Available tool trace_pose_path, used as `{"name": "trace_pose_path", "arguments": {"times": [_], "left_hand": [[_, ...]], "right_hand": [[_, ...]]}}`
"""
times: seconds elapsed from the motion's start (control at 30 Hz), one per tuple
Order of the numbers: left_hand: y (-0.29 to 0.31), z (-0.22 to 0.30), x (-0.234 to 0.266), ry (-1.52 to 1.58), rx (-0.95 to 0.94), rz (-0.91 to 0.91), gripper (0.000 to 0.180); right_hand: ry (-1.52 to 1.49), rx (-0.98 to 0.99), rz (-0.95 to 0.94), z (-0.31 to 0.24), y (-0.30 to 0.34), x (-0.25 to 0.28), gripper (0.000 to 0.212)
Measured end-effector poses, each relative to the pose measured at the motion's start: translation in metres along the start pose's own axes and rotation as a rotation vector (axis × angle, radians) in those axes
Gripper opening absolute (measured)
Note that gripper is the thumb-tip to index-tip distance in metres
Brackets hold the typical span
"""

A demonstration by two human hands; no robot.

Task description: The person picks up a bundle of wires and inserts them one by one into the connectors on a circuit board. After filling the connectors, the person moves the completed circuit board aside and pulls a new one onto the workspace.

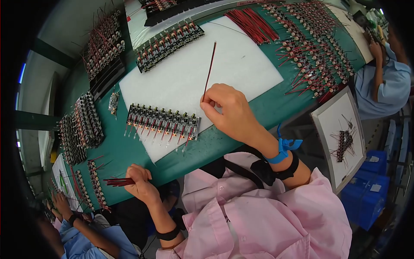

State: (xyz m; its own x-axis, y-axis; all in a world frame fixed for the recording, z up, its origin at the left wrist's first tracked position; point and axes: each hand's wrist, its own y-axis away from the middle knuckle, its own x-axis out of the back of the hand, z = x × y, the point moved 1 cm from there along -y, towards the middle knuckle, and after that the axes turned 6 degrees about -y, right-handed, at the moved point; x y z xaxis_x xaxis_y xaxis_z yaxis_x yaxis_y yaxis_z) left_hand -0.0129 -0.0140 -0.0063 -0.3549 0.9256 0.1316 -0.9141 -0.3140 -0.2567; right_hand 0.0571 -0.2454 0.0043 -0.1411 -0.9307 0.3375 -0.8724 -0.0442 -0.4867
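Note:
Between the thumb and fingers of my right hand (226, 108) is one end of a thin dark red wire (210, 69), which stands up over the white sheet (241, 60). My left hand (141, 183) is closed round a bundle of dark red wires (117, 182) at the table's near edge. Left of my right hand lies a panel of small circuit boards (163, 123), with short red wires hanging off its near side. A similar board panel (170, 45) rests farther back on the sheet. One single small circuit board (114, 102) lies left of the sheet.
Red wires (251, 25) lie in a pile at the back. Rows of wired boards (315, 56) cover the right end of the green table (198, 149). Board stacks (82, 127) stand at left. Co-workers (384, 73) sit at both sides; a framed tray (340, 138) is at right.

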Motion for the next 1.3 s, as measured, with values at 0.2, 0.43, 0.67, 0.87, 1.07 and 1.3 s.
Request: {"name": "trace_pose_path", "arguments": {"times": [0.2, 0.43, 0.67, 0.87, 1.07, 1.3], "left_hand": [[0.012, 0.010, -0.008, -0.374, -0.151, 0.153, 0.032], [0.004, 0.031, -0.037, -0.712, -0.774, -0.220, 0.027], [0.005, 0.025, -0.049, -0.651, -0.701, -0.347, 0.012], [0.004, 0.021, -0.050, -0.629, -0.659, -0.402, 0.012], [0.003, 0.019, -0.049, -0.609, -0.638, -0.401, 0.012], [0.002, 0.020, -0.049, -0.604, -0.638, -0.403, 0.012]], "right_hand": [[0.055, 0.054, 0.004, 0.007, -0.004, -0.004, 0.006], [-0.040, -0.016, -0.064, 0.006, -0.008, -0.002, 0.006], [0.026, -0.077, -0.163, -0.006, -0.006, -0.005, 0.005], [0.095, -0.058, -0.191, -0.006, -0.002, -0.004, 0.005], [0.124, -0.063, -0.192, -0.007, -0.001, -0.008, 0.005], [0.164, -0.018, -0.201, -0.007, -0.002, -0.007, 0.005]]}}
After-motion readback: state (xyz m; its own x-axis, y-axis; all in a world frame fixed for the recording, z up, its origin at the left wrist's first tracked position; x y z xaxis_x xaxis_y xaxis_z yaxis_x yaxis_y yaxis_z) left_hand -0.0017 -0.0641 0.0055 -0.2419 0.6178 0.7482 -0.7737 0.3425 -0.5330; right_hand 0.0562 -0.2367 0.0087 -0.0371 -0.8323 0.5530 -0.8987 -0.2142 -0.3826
